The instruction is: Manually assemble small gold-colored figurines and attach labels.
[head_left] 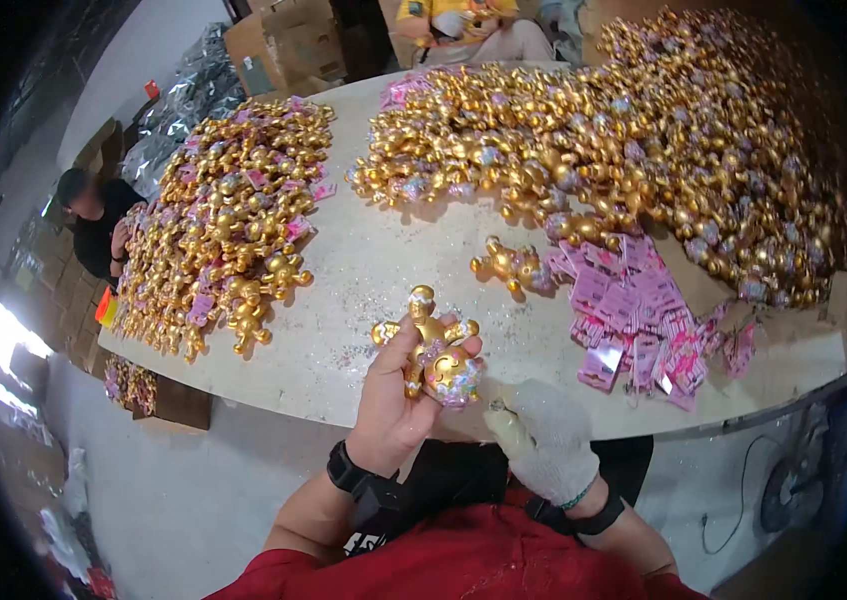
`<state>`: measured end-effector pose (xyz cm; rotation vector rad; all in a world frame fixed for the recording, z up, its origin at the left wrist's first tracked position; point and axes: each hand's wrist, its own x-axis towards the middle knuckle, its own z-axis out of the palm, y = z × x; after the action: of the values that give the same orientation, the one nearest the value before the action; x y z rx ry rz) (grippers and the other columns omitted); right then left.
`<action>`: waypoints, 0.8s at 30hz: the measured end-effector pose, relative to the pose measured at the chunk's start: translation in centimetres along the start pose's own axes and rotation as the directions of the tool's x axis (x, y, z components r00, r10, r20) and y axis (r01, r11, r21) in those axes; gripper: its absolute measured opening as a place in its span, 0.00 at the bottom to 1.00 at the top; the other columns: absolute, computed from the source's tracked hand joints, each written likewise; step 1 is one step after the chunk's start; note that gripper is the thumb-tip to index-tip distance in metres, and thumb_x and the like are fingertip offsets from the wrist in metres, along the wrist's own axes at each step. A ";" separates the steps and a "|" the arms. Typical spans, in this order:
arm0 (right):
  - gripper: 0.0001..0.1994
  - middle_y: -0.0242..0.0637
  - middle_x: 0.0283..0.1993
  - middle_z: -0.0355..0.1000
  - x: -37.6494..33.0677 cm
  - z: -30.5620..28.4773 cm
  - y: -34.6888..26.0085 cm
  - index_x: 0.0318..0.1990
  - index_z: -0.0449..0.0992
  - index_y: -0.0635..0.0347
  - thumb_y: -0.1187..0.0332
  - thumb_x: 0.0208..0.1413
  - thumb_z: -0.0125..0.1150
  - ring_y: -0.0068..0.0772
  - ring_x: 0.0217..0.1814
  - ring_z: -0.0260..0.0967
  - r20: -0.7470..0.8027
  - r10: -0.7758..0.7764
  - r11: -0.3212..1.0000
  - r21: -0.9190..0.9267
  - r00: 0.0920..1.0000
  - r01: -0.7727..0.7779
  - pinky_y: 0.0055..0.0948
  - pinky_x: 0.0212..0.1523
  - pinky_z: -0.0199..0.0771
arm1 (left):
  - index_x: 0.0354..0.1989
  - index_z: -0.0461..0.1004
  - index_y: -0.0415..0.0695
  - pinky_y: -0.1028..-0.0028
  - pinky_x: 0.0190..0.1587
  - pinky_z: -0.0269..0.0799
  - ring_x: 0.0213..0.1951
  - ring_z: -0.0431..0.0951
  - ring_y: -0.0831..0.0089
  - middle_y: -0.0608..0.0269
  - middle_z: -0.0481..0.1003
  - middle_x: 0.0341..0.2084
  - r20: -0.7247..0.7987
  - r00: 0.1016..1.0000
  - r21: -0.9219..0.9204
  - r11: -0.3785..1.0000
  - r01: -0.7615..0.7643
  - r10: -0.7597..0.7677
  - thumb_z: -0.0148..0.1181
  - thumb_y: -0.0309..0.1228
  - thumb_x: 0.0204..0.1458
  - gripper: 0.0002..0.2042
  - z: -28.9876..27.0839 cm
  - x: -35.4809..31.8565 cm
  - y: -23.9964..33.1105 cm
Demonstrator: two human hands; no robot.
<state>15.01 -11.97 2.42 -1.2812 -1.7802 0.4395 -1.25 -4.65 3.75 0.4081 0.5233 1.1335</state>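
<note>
Head view: left hand, bare, closed around a gold figure with a glittery ball at its lower end, held upright above the near edge of the worktop, just in front of the chest. Right hand, in a white knit glove, curled loosely just beside the ball; something small seemingly pinched at the fingertips, too blurred to name, so grip uncertain. Best kept so: figure steadied by thumb and fingers at the body, ball left exposed toward the gloved hand, limbs not squeezed. Likely worth working close over the worktop, so a dropped piece lands there and not on the floor. Pink tags heaped near to the right, within easy reach; one loose figure lying beyond the held one. Large gold piles far right and left, well apart from the hands. Another person seated at the left end.
</note>
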 end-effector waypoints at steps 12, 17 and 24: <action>0.09 0.42 0.29 0.71 -0.3 -0.8 -0.8 0.36 0.72 0.60 0.69 0.46 0.58 0.46 0.29 0.70 -0.006 -0.023 0.982 -0.186 1.000 0.021 0.40 0.29 0.70 | 0.46 0.64 0.43 0.61 0.45 0.73 0.43 0.75 0.60 0.60 0.71 0.43 0.080 0.990 0.002 0.993 -0.116 0.116 0.47 0.40 0.59 0.14 1.7 -0.9 -1.5; 0.09 0.42 0.29 0.71 -0.6 -0.4 -0.4 0.36 0.72 0.59 0.69 0.46 0.58 0.46 0.29 0.70 -0.050 -0.068 0.982 -0.180 0.996 0.058 0.39 0.30 0.70 | 0.46 0.63 0.43 0.62 0.44 0.74 0.41 0.76 0.61 0.61 0.71 0.41 0.110 0.979 0.062 0.982 -0.180 0.173 0.50 0.40 0.57 0.15 2.1 -1.1 -1.9; 0.07 0.43 0.27 0.69 -0.6 -0.6 -1.0 0.33 0.72 0.59 0.67 0.49 0.57 0.48 0.29 0.68 0.021 0.062 0.991 -0.118 0.998 -0.059 0.41 0.29 0.68 | 0.46 0.62 0.42 0.65 0.40 0.75 0.38 0.77 0.62 0.59 0.70 0.40 0.161 0.954 0.158 0.947 -0.279 0.254 0.56 0.38 0.54 0.16 2.0 -1.1 -2.1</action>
<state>14.97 -13.00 3.20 -1.4202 -1.8136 0.3910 1.16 -6.55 4.38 0.7268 0.4572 1.3120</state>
